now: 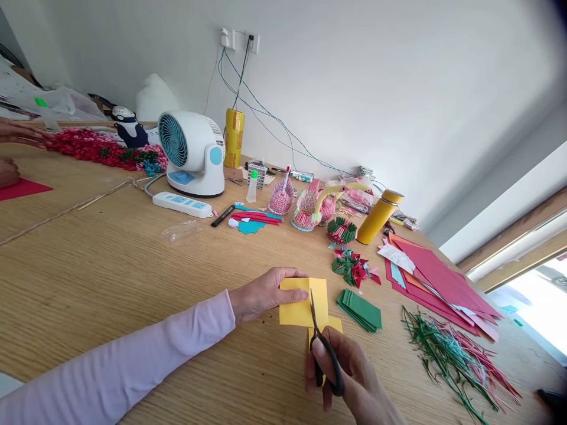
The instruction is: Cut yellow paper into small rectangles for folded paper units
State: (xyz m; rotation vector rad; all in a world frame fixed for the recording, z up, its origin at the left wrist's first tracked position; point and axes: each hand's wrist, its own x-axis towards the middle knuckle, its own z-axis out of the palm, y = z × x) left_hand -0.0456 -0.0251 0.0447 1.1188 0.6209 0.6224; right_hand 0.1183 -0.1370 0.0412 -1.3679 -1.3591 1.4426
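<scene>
A piece of yellow paper [293, 313] is pinched in my left hand [266, 295], thumb on top and fingers behind it. My right hand [349, 372] grips black-handled scissors [315, 319], whose blades lie along a line up the middle of the paper. More yellow paper [335, 323] lies on the table just below, partly covered by the scissors and my right hand. To the right sits a stack of green paper pieces [359, 310]. Folded red and green paper pieces [354, 267] are heaped behind that stack.
A white fan [190, 153] and a power strip [181, 204] stand at the back left. Folded-paper swans [305, 206] and a yellow bottle [380, 217] stand behind my hands. Red paper sheets [443, 271] and thin paper strips [456, 354] lie right. Another person's hand [22, 131] shows far left.
</scene>
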